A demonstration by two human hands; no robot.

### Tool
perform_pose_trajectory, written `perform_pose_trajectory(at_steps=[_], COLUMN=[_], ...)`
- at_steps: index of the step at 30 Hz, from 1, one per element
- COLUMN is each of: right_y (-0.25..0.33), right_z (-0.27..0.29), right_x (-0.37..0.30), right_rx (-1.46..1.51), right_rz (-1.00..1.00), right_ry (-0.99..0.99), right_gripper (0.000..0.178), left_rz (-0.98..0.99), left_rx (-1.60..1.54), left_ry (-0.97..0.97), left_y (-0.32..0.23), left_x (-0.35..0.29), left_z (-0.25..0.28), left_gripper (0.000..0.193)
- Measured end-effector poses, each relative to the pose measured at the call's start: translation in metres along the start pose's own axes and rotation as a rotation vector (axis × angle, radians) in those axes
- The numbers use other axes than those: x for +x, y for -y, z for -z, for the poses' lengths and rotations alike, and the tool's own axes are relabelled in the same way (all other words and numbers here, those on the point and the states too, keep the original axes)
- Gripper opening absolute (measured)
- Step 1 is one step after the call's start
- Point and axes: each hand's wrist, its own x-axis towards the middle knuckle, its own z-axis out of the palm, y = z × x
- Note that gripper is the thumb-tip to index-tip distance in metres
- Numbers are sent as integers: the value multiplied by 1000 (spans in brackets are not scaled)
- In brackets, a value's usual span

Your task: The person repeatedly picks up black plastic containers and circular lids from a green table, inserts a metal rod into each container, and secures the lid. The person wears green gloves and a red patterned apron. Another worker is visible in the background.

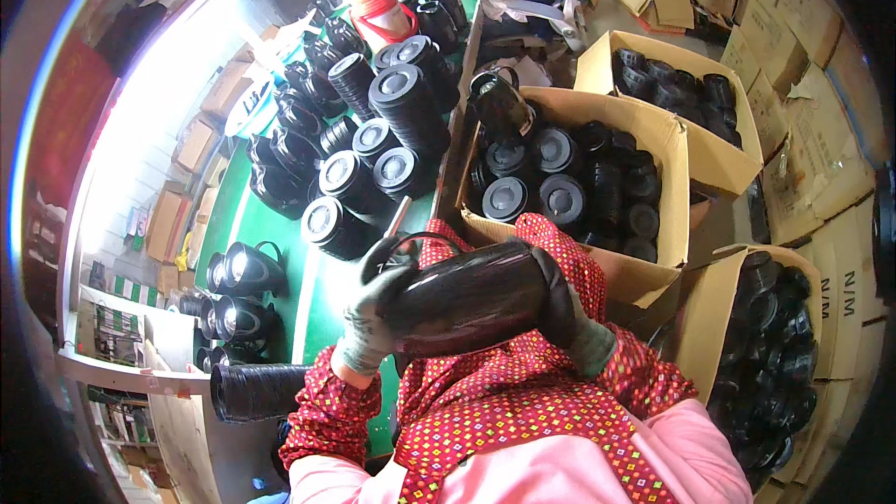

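A glossy black cylinder, possibly a flask or jug body, lies sideways across my lap area, held between both hands. My left hand, in a grey-green glove with dark fingers, grips its left end. Around the right end wrap the dark-gloved fingers of my right hand. A thin curved black loop rises by the left end. Just beyond my left hand, a pale thin rod sticks up; what it belongs to is hidden. Stacked black round parts stand nearby on the green table.
A red-topped container stands among black parts farther up the table. At right, open cardboard boxes hold black round pieces, with another filled box close by my right arm. A ribbed black stack lies by my left sleeve.
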Motion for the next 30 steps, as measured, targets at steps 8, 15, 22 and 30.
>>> perform_pose_trajectory(at_steps=[8, 15, 22, 30], right_y=[45, 82, 92, 87], right_z=[-15, -38, -33, 7], right_x=[-26, -32, 1, 88], right_rx=[-506, -1150, -807, -853], right_rz=[344, 884, 320, -117], right_ry=[132, 431, 150, 402], right_gripper=[80, 100, 73, 58], left_rz=[462, 462, 357, 162], left_rx=[-940, -1135, -801, 69], left_ry=[167, 267, 275, 78], left_y=[23, 10, 17, 112], left_x=[-30, -34, -99, -43], left_z=[-45, -104, -101, -28], left_gripper=[47, 47, 48, 69])
